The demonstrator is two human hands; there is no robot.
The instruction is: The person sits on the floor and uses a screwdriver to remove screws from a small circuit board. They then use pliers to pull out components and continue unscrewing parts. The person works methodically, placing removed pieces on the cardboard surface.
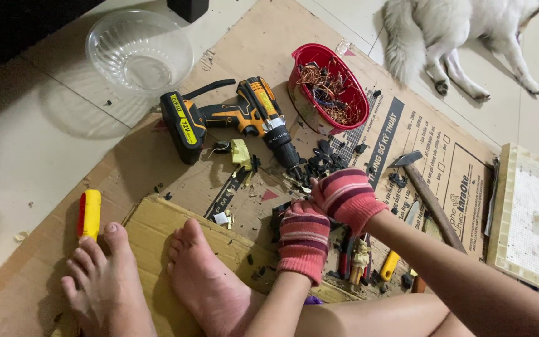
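Both gloved hands, left (304,240) and right (346,196), meet fisted over black scraps (329,159) beside the drill (244,118). Whatever they grip is hidden. A hammer (428,196) lies right, its handle end hidden behind the arm.

Your left hand (304,240) and right hand (346,198) wear gloves striped pink, red and grey. At eleven o'clock from them lies a yellow-and-black drill (232,118), at twelve a red tub (301,93) of copper-coloured wire. At nine lies a yellow-and-red tool (89,214) on brown cardboard (157,224), and at one a white furry animal (450,31).
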